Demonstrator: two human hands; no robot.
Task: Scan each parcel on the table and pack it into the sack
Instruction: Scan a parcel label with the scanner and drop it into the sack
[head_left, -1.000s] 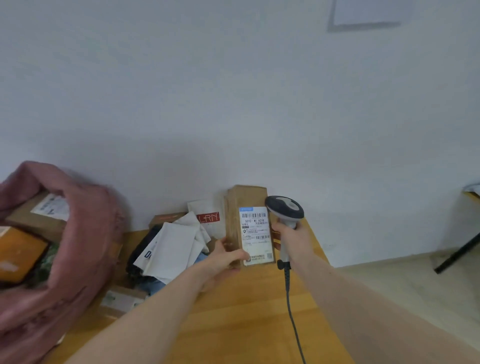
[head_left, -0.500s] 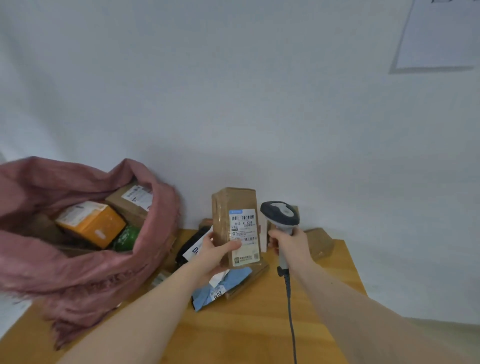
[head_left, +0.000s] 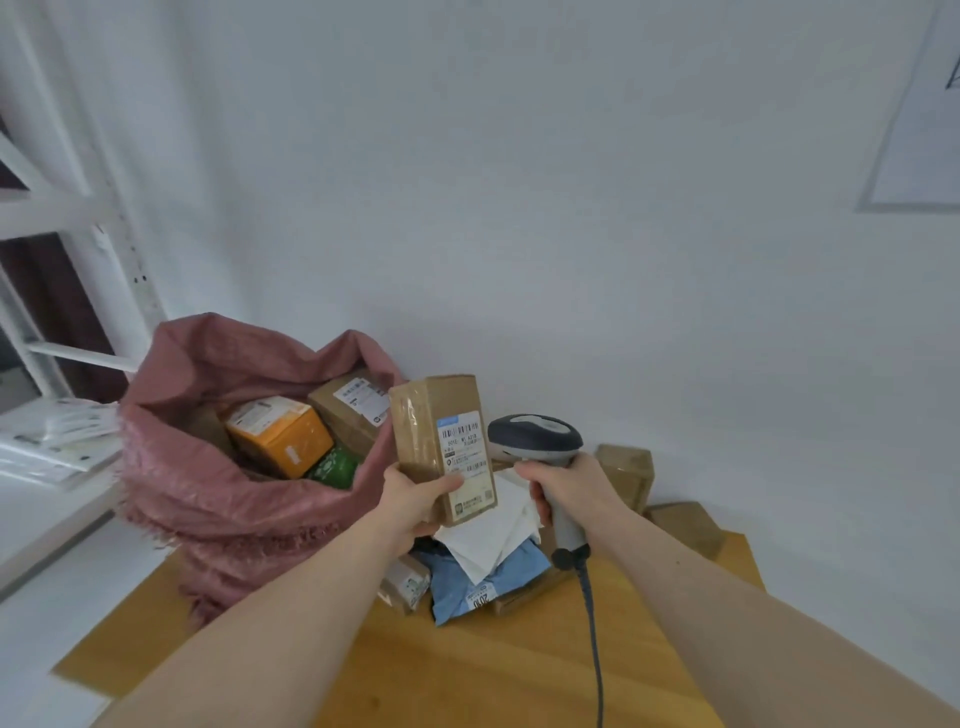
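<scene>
My left hand (head_left: 415, 496) grips the lower end of a tall brown cardboard parcel (head_left: 436, 431) and holds it upright above the table, its white shipping label facing me. Right beside it, my right hand (head_left: 569, 486) grips the handle of a grey barcode scanner (head_left: 535, 439), whose head sits just right of the label. The pink woven sack (head_left: 218, 499) stands open at the left of the parcel, with an orange box (head_left: 280, 434), a brown labelled box and a green item inside.
Under my hands lie a white mailer (head_left: 493, 540), a blue mailer (head_left: 483, 582) and a small brown box (head_left: 405, 584) on the wooden table (head_left: 493, 670). Two brown boxes (head_left: 626, 470) sit by the wall at right. White shelving (head_left: 57, 332) stands at left. The scanner cable (head_left: 595, 639) trails toward me.
My view has swung left, bringing the sack fully into sight. My left hand has lifted the brown parcel off the pile and carried it left toward the sack; the scanner stays beside it.
</scene>
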